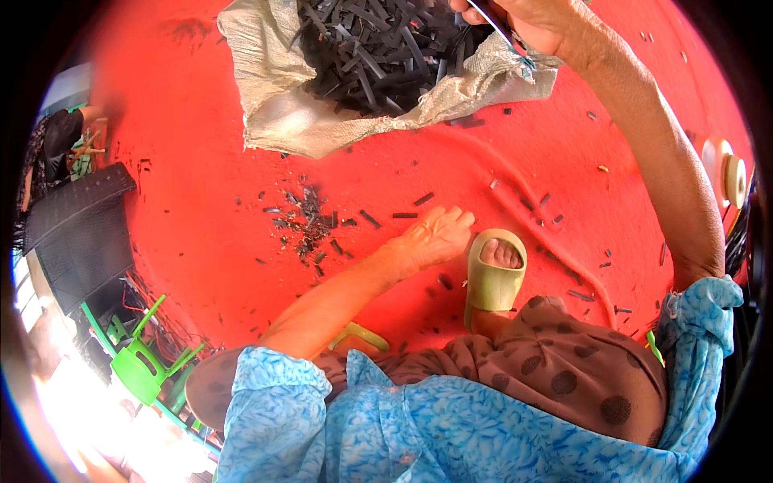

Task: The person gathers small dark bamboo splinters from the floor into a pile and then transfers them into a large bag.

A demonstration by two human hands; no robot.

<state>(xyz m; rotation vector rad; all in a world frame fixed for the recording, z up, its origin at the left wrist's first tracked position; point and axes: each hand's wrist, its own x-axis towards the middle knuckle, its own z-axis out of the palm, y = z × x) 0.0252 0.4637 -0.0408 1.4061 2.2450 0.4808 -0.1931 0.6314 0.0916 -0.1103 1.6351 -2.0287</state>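
A: What fills most of the scene?

B: The red floor covering (193, 177). Next comes the pale woven sack (270, 121) at twelve o'clock, its mouth folded open

A: How far along does it look?

B: Fairly far, I'd judge: a thick heap of black strips (374, 60) lies inside the sack, though the upper edge cuts it off

A: And the hands?

B: The right hand (541, 24), at one o'clock by the sack's rim, seems to have its fingers closed on a thin light-edged piece (498, 28); I can't tell what it is. The left hand (439, 235), near the centre, is low over the covering with fingers loosely bent; its underside is hidden, so I can't tell whether it pinches anything

A: What's left outside?

B: A small pile of scraps (308, 217) between nine and ten o'clock, plus single strips scattered round to four

A: Anything else around?

B: A dark textured panel (80, 229) at nine o'clock, a green plastic chair (145, 366) at eight, both off to the side; a cream round thing (734, 181) near three

A: Anything in the way?

B: The sandalled foot (501, 256) at four, just beside the left hand, with loose strips near it; a low fold (527, 211) in the covering could also catch small bits
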